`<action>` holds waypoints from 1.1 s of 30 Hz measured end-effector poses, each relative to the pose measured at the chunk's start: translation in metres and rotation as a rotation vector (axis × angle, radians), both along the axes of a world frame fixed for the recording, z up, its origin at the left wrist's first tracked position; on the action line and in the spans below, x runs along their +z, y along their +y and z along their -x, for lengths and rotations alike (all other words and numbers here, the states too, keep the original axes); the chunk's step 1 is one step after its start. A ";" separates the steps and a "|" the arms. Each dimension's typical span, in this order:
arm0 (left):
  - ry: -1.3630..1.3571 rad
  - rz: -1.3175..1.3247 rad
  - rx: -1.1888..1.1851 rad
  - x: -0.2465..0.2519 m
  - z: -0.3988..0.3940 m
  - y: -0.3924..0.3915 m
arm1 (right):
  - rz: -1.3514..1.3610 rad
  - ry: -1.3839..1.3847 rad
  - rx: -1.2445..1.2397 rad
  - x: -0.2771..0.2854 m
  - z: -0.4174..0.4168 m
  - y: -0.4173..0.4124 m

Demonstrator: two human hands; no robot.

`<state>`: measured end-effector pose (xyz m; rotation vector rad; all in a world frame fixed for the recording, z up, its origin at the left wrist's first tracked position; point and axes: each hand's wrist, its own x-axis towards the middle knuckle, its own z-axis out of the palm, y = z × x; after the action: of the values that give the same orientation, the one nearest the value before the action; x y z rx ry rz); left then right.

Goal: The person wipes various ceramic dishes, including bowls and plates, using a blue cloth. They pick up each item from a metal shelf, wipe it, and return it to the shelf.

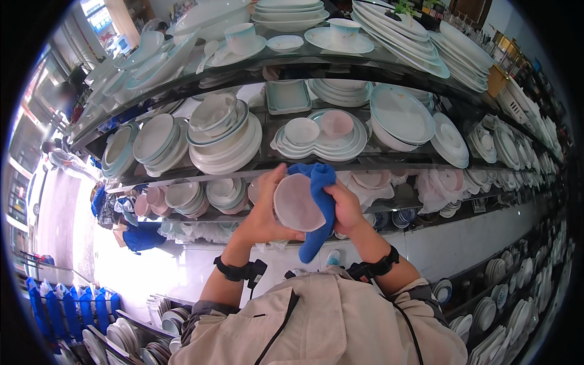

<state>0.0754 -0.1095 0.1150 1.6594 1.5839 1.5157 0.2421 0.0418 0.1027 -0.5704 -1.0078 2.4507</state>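
A pale pink ceramic bowl (297, 203) with a pointed lip is tilted towards me, its inside showing. My left hand (264, 212) grips the bowl's left side, thumb beneath its lower rim. A blue cloth (322, 205) is bunched in my right hand (346, 207) and lies against the bowl's right side, its tail hanging below. Just beyond the hands, a shelf holds a stack of heart-shaped plates (292, 148) bearing a small white bowl (302, 131) and a small pink bowl (337, 123).
Stacked plates and bowls (226, 137) fill the shelf left of centre. An oval dish (402, 113) leans at right. Cups on saucers (240, 40) stand on the upper shelf (292, 68). Pink bowls (372, 179) sit lower down. More crockery racks (497, 292) lie behind me at right.
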 end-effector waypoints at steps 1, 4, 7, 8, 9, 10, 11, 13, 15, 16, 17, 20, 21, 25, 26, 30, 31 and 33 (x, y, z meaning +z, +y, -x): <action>-0.040 -0.026 0.020 -0.005 0.001 0.000 | 0.024 -0.003 -0.047 0.000 0.003 -0.002; -0.002 -0.040 0.112 -0.005 -0.007 0.000 | -0.006 0.016 -0.164 0.007 0.006 -0.010; 0.146 0.003 0.256 0.001 -0.025 0.000 | -0.182 -0.078 -0.191 0.005 0.006 -0.024; 0.055 -0.026 0.283 -0.001 -0.029 0.002 | -0.213 -0.004 -0.172 0.000 0.007 -0.023; -0.041 -0.058 0.296 -0.003 -0.034 0.007 | -0.222 0.002 -0.148 0.000 0.004 -0.021; -0.040 -0.027 0.265 -0.003 -0.033 0.006 | -0.230 0.007 -0.124 0.001 0.002 -0.020; -0.038 0.004 0.232 -0.002 -0.025 0.000 | -0.239 0.012 -0.101 0.001 0.001 -0.018; -0.071 0.045 0.121 -0.001 -0.013 -0.008 | -0.107 0.037 -0.023 -0.002 -0.002 -0.011; -0.146 0.068 -0.025 -0.002 -0.009 -0.014 | -0.053 0.062 0.097 -0.005 -0.005 0.001; -0.159 0.066 -0.043 0.000 -0.009 -0.014 | 0.010 0.043 0.081 -0.009 -0.005 0.004; -0.167 0.023 -0.021 -0.002 -0.009 -0.012 | 0.073 0.025 0.065 -0.014 -0.003 0.004; -0.181 -0.078 0.049 -0.010 -0.009 -0.008 | 0.278 0.008 0.130 -0.017 0.000 -0.003; -0.178 -0.098 0.066 -0.011 -0.011 -0.006 | 0.348 0.010 0.173 -0.018 -0.001 -0.006; -0.254 -0.086 0.057 -0.022 -0.019 0.002 | 0.448 0.206 0.265 -0.022 -0.009 -0.011; -0.268 -0.078 0.056 -0.024 -0.021 0.004 | 0.431 0.170 0.239 -0.023 -0.009 -0.010; -0.180 -0.093 0.130 -0.025 -0.032 0.022 | 0.308 -0.019 0.104 -0.021 -0.010 0.006; -0.121 -0.104 0.167 -0.024 -0.034 0.027 | 0.267 -0.077 0.063 -0.020 -0.010 0.012; -0.100 -0.093 0.155 -0.019 -0.040 0.041 | 0.198 0.001 0.026 -0.027 -0.014 0.027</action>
<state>0.1154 -0.0683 0.0960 1.5128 1.6437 1.7461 0.2565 0.0690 0.0756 -0.6228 -0.7803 2.5910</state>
